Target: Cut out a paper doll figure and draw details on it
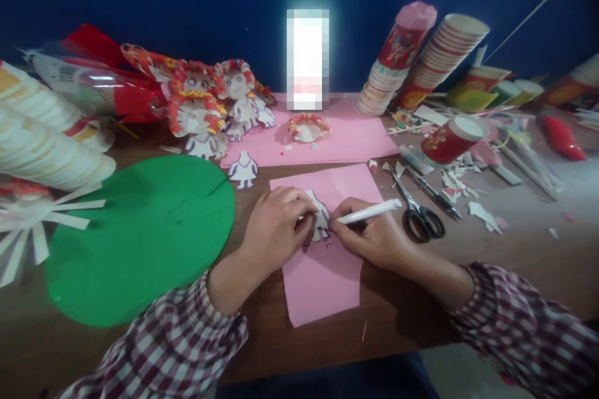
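A white paper cutout point(321, 217) of a small dress-shaped figure with a purple outline lies on a pink paper sheet point(322, 287). My left hand point(281, 221) has its fingers curled on the cutout's left side, gripping it against the sheet. In my right hand point(369, 234) is a white marker point(367, 212), pinched between thumb and fingers, its tip end at the cutout's right edge. Short dark pen marks show on the pink sheet just below the cutout. Another dress-shaped cutout point(243, 171) lies on the table beyond my left hand.
Scissors point(421, 219) and a pen point(433, 190) lie right of my right hand, among paper scraps. A green disc point(140, 249) lies at left, near stacked paper cups point(42, 131). Several paper dolls point(196, 106) stand behind. More cup stacks point(440, 56) lean at back right.
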`<state>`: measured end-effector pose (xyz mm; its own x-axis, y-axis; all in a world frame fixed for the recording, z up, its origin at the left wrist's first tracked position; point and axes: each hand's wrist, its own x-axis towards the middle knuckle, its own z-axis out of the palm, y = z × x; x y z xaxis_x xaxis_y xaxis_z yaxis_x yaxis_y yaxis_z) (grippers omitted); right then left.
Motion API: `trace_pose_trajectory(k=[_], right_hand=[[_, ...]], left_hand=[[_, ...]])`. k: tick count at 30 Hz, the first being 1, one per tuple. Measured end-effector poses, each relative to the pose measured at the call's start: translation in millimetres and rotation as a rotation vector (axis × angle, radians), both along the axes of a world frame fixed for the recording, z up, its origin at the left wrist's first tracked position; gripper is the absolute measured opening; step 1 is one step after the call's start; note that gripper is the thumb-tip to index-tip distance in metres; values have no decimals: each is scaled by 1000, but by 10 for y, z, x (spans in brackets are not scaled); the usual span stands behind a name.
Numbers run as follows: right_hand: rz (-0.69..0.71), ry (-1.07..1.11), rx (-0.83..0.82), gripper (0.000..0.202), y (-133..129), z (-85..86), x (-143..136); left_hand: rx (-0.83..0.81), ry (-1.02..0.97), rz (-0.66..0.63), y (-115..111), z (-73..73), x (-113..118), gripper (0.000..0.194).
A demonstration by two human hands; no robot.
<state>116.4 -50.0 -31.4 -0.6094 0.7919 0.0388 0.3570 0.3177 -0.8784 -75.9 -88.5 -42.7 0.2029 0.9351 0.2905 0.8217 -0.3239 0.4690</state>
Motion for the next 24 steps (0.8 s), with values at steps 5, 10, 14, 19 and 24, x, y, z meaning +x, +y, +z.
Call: trace_pose_trajectory(k=[5,10,14,19,24], right_hand=[[-22,4,-3,8,0,-4,4],[-29,37,-8,9,-5,-17,5],[-10,31,-7,8,0,-25,4],[-3,15,-10,8,4,-27,2],[-19,19,-22,7,2,-15,-3]], left_hand=[[-5,1,-2,4,2,-5,11],[-16,3,-3,2,0,-2,11],[-9,-6,1,2,-1,3,11],[-17,-10,-2,10,1,1,11],[0,3,0,4,-6,-1,12]])
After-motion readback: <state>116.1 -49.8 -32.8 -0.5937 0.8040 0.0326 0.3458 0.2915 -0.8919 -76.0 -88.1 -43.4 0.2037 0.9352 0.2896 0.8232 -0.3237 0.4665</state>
